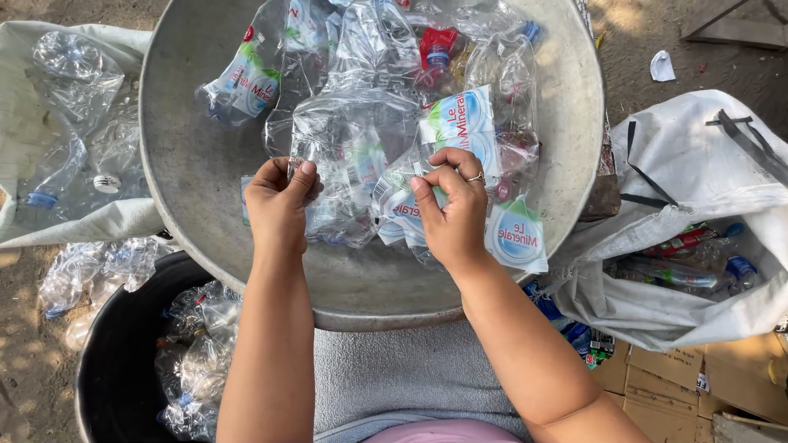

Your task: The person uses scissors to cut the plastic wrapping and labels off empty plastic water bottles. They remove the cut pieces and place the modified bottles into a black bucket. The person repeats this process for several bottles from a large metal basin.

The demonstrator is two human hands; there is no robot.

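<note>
The heaped metal basin sits tilted on the lap, so a hard tug could spill bottles toward the black bucket. The crushed clear bottle spans both hands: left hand pinches its edge, right hand fingers pinch the blue-and-white label, which may tear.

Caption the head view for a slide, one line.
Both hands, left hand and right hand, grip a crushed clear plastic bottle over a metal basin of bottles.
</note>
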